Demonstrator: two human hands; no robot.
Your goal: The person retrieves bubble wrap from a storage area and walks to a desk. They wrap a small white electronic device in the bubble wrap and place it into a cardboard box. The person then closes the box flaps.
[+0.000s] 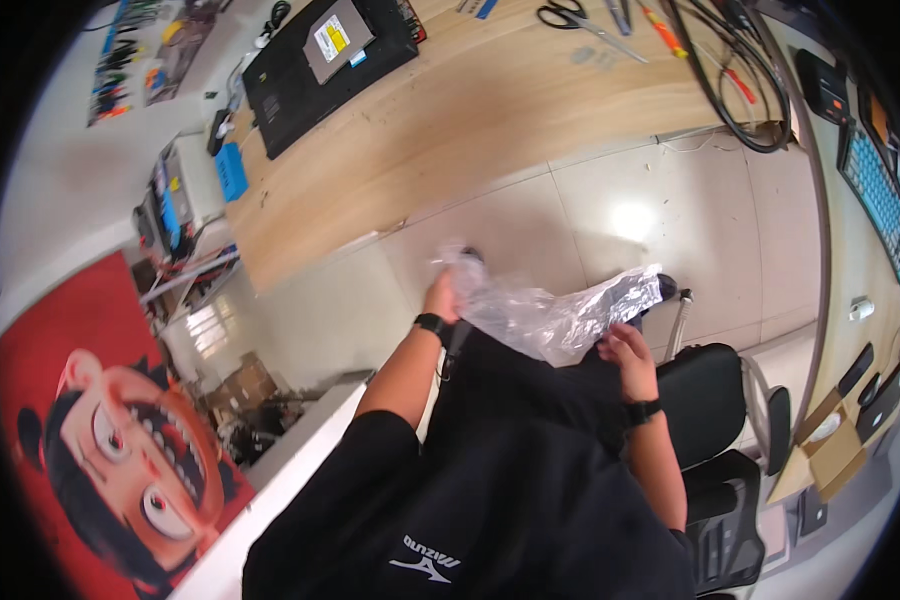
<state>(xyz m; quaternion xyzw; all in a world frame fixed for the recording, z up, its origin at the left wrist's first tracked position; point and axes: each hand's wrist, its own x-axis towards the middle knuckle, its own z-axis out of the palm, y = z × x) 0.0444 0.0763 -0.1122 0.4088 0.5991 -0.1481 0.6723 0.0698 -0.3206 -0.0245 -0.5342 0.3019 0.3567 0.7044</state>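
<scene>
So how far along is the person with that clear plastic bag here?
Both hands are on the clear plastic bag: the left hand grips one end, the right hand pinches the other, holding it crumpled above the lap. That is what is in hand. Nothing shows as finished. The black laptop lies bottom-up on the wooden desk, away from both hands, with scissors beyond, untouched.

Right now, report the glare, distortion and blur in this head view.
Head view: a bright glare spot sits on the tiled floor; fisheye bends the wooden tabletop edges and blacks out the corners; the clear plastic bag, gripped by the left hand and right hand, shines with highlights and is slightly soft.
</scene>
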